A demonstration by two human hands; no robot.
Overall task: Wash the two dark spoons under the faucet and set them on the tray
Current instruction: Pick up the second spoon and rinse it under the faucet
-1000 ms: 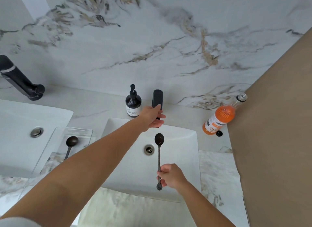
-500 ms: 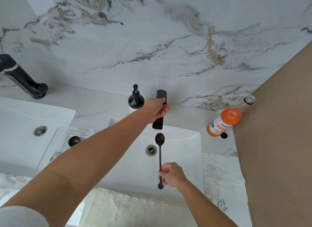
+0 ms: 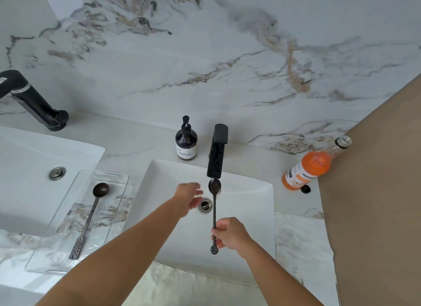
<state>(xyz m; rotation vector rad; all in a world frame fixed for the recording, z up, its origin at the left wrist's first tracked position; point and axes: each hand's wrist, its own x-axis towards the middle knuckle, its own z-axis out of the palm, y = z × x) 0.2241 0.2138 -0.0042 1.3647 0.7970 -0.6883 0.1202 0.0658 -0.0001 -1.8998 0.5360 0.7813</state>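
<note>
My right hand [image 3: 229, 234] grips the lower handle of a long dark spoon [image 3: 214, 205], held over the white sink [image 3: 250, 214]. Its bowl sits right under the spout of the black faucet [image 3: 217, 151], where water runs onto it. My left hand [image 3: 188, 197] hovers blurred over the basin, just left of the spoon's bowl, fingers apart and holding nothing. The second dark spoon [image 3: 91, 217] lies on the clear tray [image 3: 114, 233] to the left of the sink, bowl toward the wall.
A dark soap dispenser [image 3: 186, 141] stands left of the faucet. An orange drink bottle [image 3: 309, 167] leans at the right, its black cap [image 3: 305, 189] beside it. A second sink [image 3: 34, 169] and black faucet [image 3: 34, 103] are at the far left. A brown panel [image 3: 376, 192] bounds the right.
My left hand has left the faucet handle and dropped down over the basin beside the spoon. Water now runs onto the spoon's bowl. The right hand keeps its hold.
</note>
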